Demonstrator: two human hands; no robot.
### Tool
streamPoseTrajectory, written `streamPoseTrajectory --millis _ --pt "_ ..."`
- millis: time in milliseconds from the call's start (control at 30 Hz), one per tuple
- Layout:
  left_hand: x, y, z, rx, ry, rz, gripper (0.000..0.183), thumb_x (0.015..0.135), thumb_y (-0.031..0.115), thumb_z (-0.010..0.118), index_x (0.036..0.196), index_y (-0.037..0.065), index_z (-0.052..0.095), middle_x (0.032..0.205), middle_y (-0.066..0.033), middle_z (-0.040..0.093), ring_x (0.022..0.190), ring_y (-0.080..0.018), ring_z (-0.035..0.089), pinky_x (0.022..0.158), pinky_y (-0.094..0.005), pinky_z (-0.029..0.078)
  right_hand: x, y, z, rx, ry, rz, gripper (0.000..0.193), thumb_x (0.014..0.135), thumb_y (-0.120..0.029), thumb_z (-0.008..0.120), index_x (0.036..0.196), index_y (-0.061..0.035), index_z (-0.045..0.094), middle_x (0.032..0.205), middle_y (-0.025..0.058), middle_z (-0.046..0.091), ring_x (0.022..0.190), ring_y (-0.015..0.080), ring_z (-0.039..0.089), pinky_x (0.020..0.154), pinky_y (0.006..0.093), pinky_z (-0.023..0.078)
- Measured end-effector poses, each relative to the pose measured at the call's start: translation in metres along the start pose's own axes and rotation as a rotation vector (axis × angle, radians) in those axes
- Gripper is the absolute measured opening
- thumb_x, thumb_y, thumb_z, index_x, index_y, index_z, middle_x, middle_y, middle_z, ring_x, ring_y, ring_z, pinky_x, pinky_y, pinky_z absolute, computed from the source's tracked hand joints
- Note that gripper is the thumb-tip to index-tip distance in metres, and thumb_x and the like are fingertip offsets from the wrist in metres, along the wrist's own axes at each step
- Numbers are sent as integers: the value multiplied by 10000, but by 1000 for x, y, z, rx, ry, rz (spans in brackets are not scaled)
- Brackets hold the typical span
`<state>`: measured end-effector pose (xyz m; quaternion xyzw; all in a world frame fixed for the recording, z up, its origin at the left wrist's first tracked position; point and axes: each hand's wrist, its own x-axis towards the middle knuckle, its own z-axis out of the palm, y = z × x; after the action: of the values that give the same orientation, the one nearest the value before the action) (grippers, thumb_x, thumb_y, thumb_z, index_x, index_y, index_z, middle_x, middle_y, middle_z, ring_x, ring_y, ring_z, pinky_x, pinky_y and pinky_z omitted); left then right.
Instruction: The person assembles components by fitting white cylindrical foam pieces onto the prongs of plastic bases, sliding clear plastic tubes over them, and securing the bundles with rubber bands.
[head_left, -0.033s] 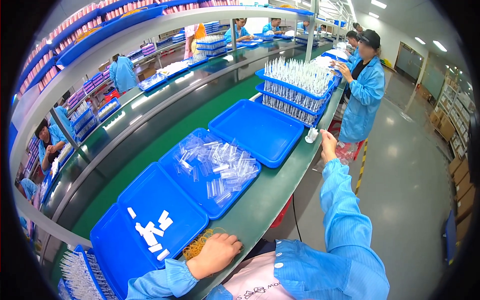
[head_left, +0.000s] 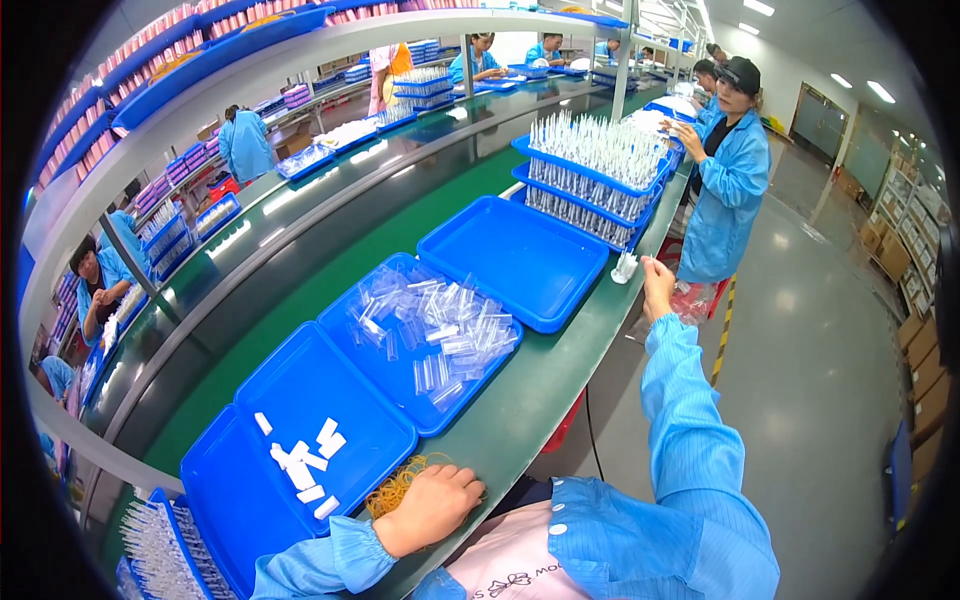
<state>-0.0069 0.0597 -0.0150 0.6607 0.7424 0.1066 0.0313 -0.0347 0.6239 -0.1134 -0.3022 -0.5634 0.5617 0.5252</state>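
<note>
My left hand (head_left: pixel 432 508) rests on the near edge of the green bench, its fingers curled under. Whatever it may hold is hidden. Yellow-brown rubber bands (head_left: pixel 398 485) lie in a tangle against it. My right arm is stretched out to the far right edge of the bench. There my right hand (head_left: pixel 658 288) has its fingers drawn together beside a small white cup-like holder (head_left: pixel 622 272) with white pieces standing in it. Anything between those fingers is too small to make out. Short white tubes (head_left: pixel 300 463) and clear plastic sleeves (head_left: pixel 440 330) lie in blue trays.
A blue tray (head_left: pixel 515 260) with a bare bottom sits beyond the sleeves. Past it stand stacked blue trays (head_left: pixel 590 175) full of upright white-tipped pieces. Another filled tray (head_left: pixel 165 550) is at lower left. A co-worker in a blue coat (head_left: pixel 735 190) stands at the bench's far right.
</note>
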Motion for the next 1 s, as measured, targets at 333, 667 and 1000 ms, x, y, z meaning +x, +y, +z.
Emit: streamPoseTrajectory --millis 333,667,1000 --pt "5 1 1 -3 2 -66 194 725 150 645 896 66 608 836 -75 561 773 -257 554 680 -369 439 20 -5 26 -186 -138 237 295 805 -280 660 916 -7 665 738 76 631 672 170 588 579 302 483" --pt "4 4 -1 -7 7 -59 221 716 148 663 916 68 613 864 -68 565 793 -248 552 692 -360 440 17 -18 18 -47 -81 412 259 854 -161 538 1057 1 523 883 106 545 697 260 591 601 352 543" --pt "9 3 -2 -15 45 -38 163 735 153 615 865 58 593 787 -71 527 779 -242 544 684 -359 434 -12 -16 28 162 317 100 318 815 28 424 1123 -13 494 895 114 559 654 179 563 531 278 502"
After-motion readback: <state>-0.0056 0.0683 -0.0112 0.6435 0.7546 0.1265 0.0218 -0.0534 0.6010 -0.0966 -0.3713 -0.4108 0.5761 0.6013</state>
